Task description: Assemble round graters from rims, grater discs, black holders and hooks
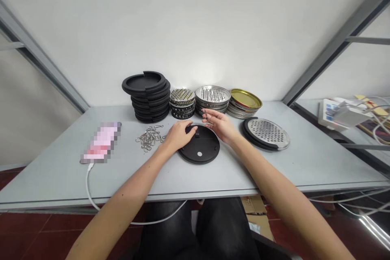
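My left hand (180, 135) grips the far-left rim of the flat, round black disc (202, 149), thumb on top. My right hand (219, 125) curls above its far-right edge; whether it pinches something small, I can't tell. Silver wire clips (149, 138) lie left of the disc, stacked silver perforated metal plates (213, 95) beyond it.

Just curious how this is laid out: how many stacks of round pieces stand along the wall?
4, side by side along the wall: black trays at left, then spiked discs, then silvery grater-like discs, and gold-topped lids at right.
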Tool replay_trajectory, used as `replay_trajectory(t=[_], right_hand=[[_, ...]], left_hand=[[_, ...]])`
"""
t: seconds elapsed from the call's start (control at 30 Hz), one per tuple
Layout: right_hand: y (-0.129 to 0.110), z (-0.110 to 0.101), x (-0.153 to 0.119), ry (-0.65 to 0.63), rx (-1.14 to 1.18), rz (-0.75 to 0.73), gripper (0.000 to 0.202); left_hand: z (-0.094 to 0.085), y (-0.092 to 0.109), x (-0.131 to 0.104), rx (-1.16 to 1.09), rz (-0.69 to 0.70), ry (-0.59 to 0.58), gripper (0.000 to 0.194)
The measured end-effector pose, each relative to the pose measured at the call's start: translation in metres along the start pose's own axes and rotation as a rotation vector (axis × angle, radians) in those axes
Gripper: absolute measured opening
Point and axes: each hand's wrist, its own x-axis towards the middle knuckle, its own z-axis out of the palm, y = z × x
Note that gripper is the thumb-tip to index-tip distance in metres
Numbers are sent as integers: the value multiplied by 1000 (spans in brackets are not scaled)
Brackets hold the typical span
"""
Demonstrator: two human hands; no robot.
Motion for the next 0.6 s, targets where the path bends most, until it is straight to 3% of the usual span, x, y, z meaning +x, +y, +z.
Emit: replay_trajectory(t=[0.13, 0.23, 0.5, 0.6], right_hand=[[-11, 1, -2, -6, 283, 131, 26], [-13, 3, -2, 8, 407, 178, 26], [-12, -4, 0, 110, 456, 241, 33], [-10, -9, 3, 202, 449, 259, 37]], left_hand=[[-10, 5, -1, -39, 129, -42, 34], [-20, 13, -5, -26, 263, -182, 47], [-32, 26, -32, -23, 401, -438, 92], [-29, 24, -38, 30, 395, -456, 88]])
